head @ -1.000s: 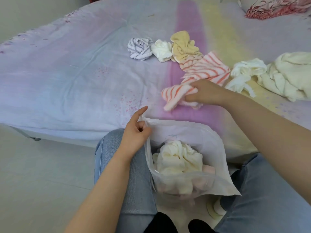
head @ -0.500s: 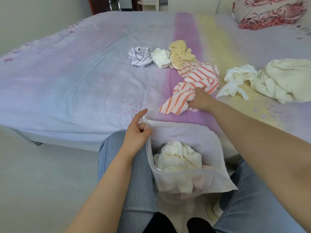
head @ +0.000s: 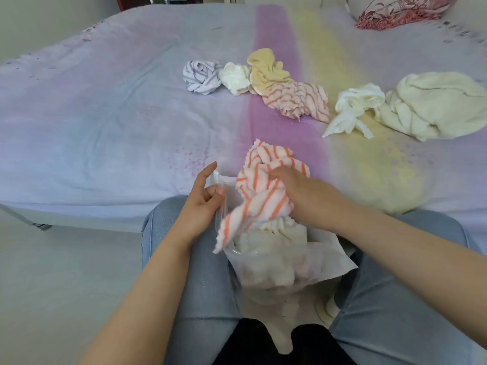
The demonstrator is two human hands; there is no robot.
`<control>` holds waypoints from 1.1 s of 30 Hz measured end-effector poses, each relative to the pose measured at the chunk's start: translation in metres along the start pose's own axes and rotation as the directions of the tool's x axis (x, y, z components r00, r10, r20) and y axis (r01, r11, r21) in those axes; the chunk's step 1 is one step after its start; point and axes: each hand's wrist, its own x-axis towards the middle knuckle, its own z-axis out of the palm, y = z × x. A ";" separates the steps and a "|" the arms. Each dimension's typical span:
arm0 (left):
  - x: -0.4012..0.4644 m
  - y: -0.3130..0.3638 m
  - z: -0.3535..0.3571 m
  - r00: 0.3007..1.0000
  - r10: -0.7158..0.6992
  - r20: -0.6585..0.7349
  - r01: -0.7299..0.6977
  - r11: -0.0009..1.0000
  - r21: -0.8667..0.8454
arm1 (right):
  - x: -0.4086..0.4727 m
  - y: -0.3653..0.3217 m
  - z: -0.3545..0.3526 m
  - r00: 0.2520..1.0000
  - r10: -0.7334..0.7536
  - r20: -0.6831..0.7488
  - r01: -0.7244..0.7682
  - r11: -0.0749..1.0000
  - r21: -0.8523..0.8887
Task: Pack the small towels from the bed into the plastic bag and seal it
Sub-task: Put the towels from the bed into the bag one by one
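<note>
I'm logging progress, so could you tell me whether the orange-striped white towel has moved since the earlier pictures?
Yes. The orange-striped white towel has come off the bed, away from the yellow towel, to the clear plastic bag's mouth.

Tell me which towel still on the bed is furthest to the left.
The purple-striped towel, rolled into a ball. It ends the row, left of the plain white towel and the yellow towel.

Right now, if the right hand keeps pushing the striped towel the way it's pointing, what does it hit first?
Probably the cream towel already in the plastic bag: the right hand presses the orange-striped towel down into the bag's mouth. Depth is unclear.
</note>
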 end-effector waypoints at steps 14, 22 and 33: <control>0.002 -0.006 0.002 0.999 0.000 -0.032 0.001 1.000 0.023 | 0.060 0.017 -0.020 0.966 0.230 -0.114 -0.231 0.973 0.003; 0.002 -0.008 -0.001 0.999 0.038 -0.033 -0.038 0.999 0.023 | 0.054 0.020 -0.013 0.904 0.244 -0.350 -0.002 0.822 0.570; -0.002 -0.003 0.010 0.996 0.090 -0.017 -0.088 0.993 0.073 | 0.025 -0.013 0.053 0.782 0.110 0.614 0.111 0.944 -0.311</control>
